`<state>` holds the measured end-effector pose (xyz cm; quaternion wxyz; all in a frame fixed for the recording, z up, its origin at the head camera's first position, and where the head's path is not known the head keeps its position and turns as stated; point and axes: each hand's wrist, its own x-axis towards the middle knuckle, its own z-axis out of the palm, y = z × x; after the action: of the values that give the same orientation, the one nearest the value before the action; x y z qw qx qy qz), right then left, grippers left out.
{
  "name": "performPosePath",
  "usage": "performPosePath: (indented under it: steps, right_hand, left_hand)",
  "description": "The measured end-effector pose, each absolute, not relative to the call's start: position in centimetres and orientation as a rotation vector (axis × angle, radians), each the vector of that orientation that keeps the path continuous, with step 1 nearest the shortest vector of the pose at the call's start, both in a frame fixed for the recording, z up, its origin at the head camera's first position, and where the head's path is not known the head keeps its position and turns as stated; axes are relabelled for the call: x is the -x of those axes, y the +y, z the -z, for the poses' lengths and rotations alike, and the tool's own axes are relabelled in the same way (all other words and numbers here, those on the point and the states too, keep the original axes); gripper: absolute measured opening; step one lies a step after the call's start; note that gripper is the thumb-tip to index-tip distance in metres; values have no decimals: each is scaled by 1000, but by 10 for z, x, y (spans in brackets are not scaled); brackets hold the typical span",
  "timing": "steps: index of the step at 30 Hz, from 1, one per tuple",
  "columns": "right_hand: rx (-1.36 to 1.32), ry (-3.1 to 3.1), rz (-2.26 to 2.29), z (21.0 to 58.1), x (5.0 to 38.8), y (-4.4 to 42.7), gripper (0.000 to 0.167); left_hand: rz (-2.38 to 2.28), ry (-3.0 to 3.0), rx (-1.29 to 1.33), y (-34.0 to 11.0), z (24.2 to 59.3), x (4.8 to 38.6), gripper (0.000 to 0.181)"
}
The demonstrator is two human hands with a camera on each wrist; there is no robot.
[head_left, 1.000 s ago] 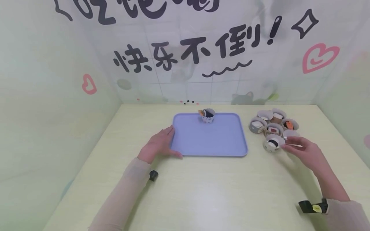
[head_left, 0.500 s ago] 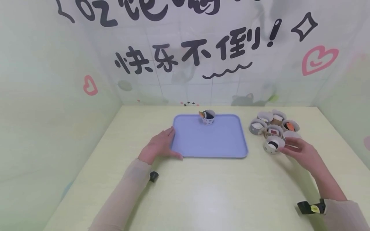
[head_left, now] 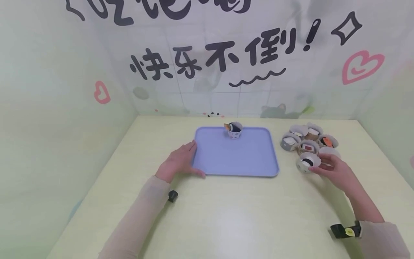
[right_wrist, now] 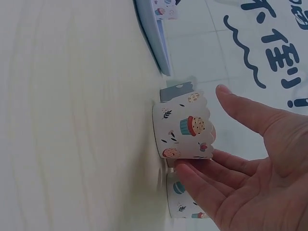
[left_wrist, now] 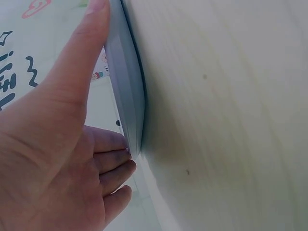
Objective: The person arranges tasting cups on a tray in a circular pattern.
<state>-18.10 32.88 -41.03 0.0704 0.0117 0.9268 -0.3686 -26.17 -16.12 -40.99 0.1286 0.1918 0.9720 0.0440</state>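
Observation:
A blue tray (head_left: 236, 154) lies on the table, with a paper cup (head_left: 235, 133) of toy sushi at its back edge. My left hand (head_left: 179, 163) rests along the tray's left side; in the left wrist view the thumb and fingers of that hand (left_wrist: 67, 130) lie against the rim (left_wrist: 127, 86). On the right, my right hand (head_left: 337, 174) is spread at the front paper cup (head_left: 304, 165), which holds white and black sushi. The right wrist view shows the fingers of this hand (right_wrist: 240, 159) at the side of the patterned cup (right_wrist: 185, 127), its thumb held apart from it.
Behind the front cup stand several more paper cups close together, among them a grey one (head_left: 289, 142) and one with an orange piece (head_left: 327, 141). A wall with writing and hearts rises behind the table (head_left: 233, 212).
My right hand has moved slightly left, bringing its thumb across the front of the nearest cup. My left hand stays at the tray; the head view has shifted a little.

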Motion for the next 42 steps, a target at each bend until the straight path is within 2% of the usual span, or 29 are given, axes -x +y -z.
performPosePath:
  steps: [10, 22, 42]
  right_hand:
    - [-22, 2765, 1084, 411, 185, 327, 79]
    - [2, 2799, 1085, 414, 188, 324, 69]
    - [-5, 2808, 1067, 411, 191, 316, 68]
  left_hand:
    - [-136, 2818, -552, -161, 408, 260, 138]
    - [-148, 2820, -551, -159, 408, 261, 137]
    - [-151, 2820, -544, -158, 409, 260, 136]
